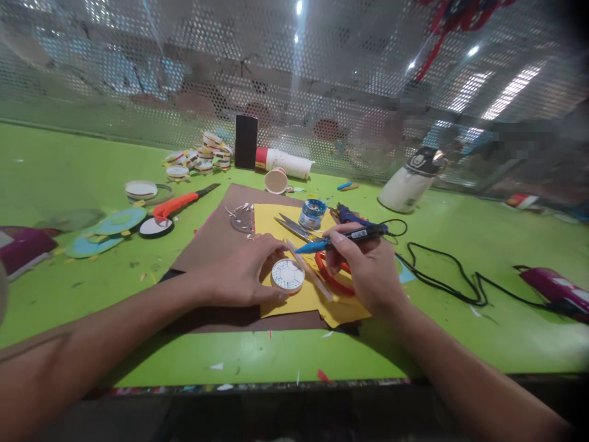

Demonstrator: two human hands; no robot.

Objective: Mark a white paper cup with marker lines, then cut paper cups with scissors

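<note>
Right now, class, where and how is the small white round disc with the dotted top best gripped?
Probably by the rim of the white disc, from the left, thumb at the near edge, fingers at the far edge: its patterned face points up, so it is left uncovered. The left hand curls around that side; a narrow translucent strip runs along the right.

Left grip (242, 273) curves inward; right grip (370, 267) pinches, lower fingers (332, 260) apparently curled.

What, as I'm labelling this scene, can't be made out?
In the head view:
Scissors: handles partly behind the right hand.
White disc and pen: markings too small to read.
Purple object at left: cut off by the edge.
Perforated screen: shapes behind it blurred by its mesh.
</note>
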